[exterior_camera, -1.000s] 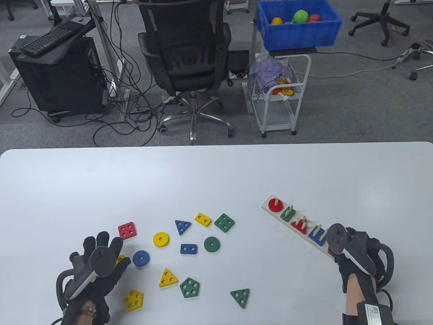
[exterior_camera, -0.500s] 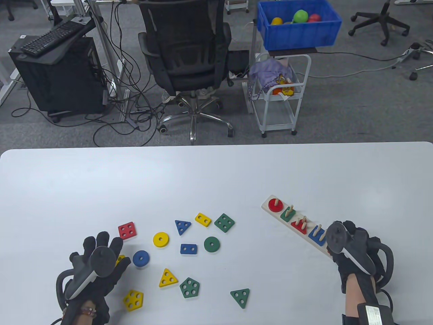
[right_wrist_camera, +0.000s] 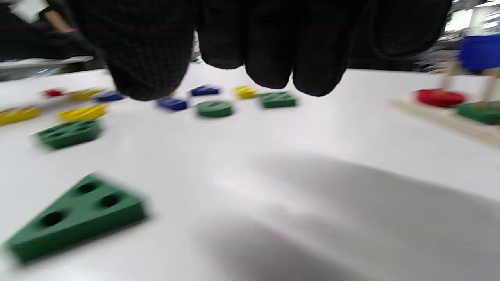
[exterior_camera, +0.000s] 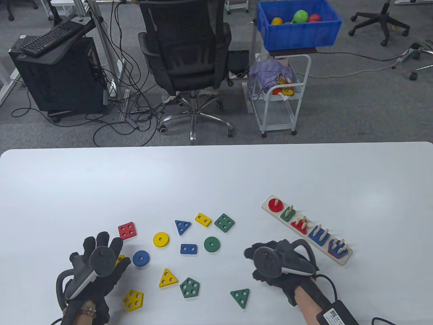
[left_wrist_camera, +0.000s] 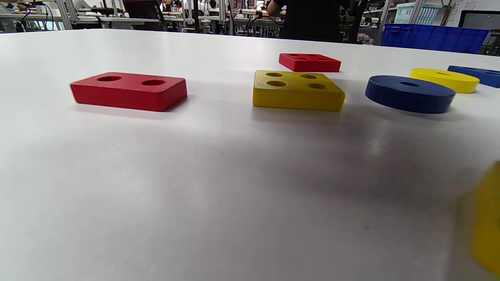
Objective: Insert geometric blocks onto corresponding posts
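- While the right hand (exterior_camera: 275,262) hovers over the table between the scattered blocks and the peg board (exterior_camera: 306,229), its fingers (right_wrist_camera: 269,47) hang loosely curled in the right wrist view and hold nothing.
- The left hand (exterior_camera: 96,267) lies near the left edge with fingers spread, partly over a yellow four-hole square (left_wrist_camera: 297,89); whether it presses that block I cannot tell, but it grips nothing.
- The peg board sits to the right, running diagonally from far-left to near-right, and each of its five stations already carries one block, from the red disc (exterior_camera: 274,204) at the far end to the blue pentagon (exterior_camera: 337,246) at the near end.
- The loose block nearest the right hand is the green triangle (exterior_camera: 241,297), lying flat just near-left of it; the green pentagon (exterior_camera: 189,287) and green disc (exterior_camera: 211,244) lie further left.
- These blocks look like painted wood: rigid, light and not fragile, though the smooth paint may slip on the glossy table.
- Being thin and flat, the triangle is best pinched across two opposite side faces, thumb against one edge and fingers on the other, leaving its three holes uncovered.
- It probably needs keeping level over the three pegs, since a tilted block could jam on them.
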The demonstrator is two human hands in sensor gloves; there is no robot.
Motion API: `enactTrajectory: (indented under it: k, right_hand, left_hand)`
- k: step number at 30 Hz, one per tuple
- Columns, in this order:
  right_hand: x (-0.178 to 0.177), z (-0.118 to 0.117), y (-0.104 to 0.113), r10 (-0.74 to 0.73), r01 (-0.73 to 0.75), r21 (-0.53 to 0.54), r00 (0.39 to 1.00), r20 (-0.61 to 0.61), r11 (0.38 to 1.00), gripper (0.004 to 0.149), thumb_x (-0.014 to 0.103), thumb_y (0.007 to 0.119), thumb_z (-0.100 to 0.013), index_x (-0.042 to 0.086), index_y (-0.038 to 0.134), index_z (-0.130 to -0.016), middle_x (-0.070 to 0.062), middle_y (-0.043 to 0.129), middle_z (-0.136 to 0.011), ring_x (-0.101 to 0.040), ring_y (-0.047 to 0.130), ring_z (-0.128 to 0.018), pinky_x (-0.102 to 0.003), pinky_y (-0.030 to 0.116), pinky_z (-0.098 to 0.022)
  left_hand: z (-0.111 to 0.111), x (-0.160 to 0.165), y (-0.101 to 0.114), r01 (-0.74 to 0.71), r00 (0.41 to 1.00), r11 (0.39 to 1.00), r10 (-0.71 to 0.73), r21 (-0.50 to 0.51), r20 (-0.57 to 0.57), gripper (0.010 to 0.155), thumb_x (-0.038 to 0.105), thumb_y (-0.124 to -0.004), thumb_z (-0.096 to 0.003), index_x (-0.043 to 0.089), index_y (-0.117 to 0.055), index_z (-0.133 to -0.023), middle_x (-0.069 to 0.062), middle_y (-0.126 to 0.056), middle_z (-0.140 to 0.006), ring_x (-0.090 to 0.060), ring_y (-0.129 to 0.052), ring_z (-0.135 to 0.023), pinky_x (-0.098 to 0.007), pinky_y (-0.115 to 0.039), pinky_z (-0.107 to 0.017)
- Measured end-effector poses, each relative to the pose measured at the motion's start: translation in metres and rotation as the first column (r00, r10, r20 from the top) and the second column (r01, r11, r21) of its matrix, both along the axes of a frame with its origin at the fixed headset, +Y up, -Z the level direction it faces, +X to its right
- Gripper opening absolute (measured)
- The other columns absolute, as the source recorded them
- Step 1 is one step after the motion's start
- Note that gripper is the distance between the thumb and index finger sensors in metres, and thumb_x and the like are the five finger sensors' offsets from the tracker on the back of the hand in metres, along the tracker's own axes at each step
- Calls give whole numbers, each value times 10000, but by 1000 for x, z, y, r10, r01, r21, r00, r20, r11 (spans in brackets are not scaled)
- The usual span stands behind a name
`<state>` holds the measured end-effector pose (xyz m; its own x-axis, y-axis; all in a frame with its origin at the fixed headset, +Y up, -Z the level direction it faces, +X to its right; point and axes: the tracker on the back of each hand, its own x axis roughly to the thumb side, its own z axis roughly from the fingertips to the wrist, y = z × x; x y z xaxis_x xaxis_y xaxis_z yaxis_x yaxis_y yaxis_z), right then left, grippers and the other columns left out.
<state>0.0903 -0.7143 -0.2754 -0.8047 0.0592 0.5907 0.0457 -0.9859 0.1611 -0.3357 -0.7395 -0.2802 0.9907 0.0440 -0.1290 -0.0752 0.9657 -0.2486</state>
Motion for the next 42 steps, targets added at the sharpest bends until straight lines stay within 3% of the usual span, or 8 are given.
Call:
enactTrajectory:
  k: [4,10,13,21,28,32,38,42]
  right_hand:
    - [-34,19,-18,148,-152,-16,979,-140,988,670,498,884,-340,234,705,-928,-77,818,-951,-361,872,-823,-633,703,-588]
    - [-53,33,-37,332,-333,16,931,-151,943,776,578,853,-325,186,649,-963,-123,749,-950,-393,872,-778,-637,706,-566]
    - [-57,36,-38,361,-355,64,920,-151,933,767,562,836,-331,183,636,-967,-122,754,-942,-378,892,-756,-624,716,-565]
    - [-56,34,-40,290,-280,85,948,-134,956,615,369,900,-354,186,700,-907,-126,806,-885,-370,934,-706,-604,769,-552]
    - [-56,34,-40,266,-249,127,953,-145,960,608,386,935,-338,201,719,-875,-94,816,-869,-376,945,-700,-599,817,-532]
    - [-49,29,-32,226,-210,135,967,-117,968,605,396,938,-334,205,724,-867,-80,820,-862,-363,944,-702,-593,821,-538]
    - [-11,2,10,96,-113,229,992,84,967,603,390,936,-340,201,725,-873,-85,821,-865,-366,945,-702,-598,816,-540]
    - [19,-20,28,68,-113,220,977,202,969,595,377,938,-344,201,727,-872,-87,816,-873,-376,933,-713,-606,801,-550]
  left_hand:
    - [0,0,0,1,1000,1000,-1,-1,1,730,709,-474,-467,461,-320,-1136,78,-98,-1253,-317,-118,-1175,-680,-197,-794]
    - [0,0,-1,8,1000,1000,-8,-6,-3,728,708,-475,-468,462,-320,-1135,78,-95,-1253,-316,-108,-1173,-679,-195,-794]
    - [0,0,0,8,1000,1000,-8,-2,-6,730,708,-475,-467,461,-320,-1136,77,-97,-1253,-316,-111,-1173,-678,-197,-794]
    - [0,0,-1,11,1000,1000,-11,-5,-4,728,707,-476,-469,459,-323,-1136,75,-100,-1253,-319,-113,-1172,-678,-199,-794]
    - [0,1,-1,12,1000,1000,-13,-5,-2,726,706,-477,-469,461,-325,-1135,75,-100,-1253,-317,-113,-1172,-678,-199,-794]
    - [0,0,-1,10,1000,1000,-10,-4,-5,725,706,-477,-470,462,-324,-1135,78,-98,-1253,-317,-113,-1172,-678,-199,-794]
    - [0,0,0,5,1000,1000,-5,-1,-7,727,706,-478,-469,458,-326,-1136,75,-100,-1253,-319,-113,-1172,-679,-200,-793]
    - [0,0,-1,9,1000,1000,-9,-5,-3,726,705,-478,-470,459,-325,-1136,76,-99,-1253,-319,-112,-1172,-677,-201,-794]
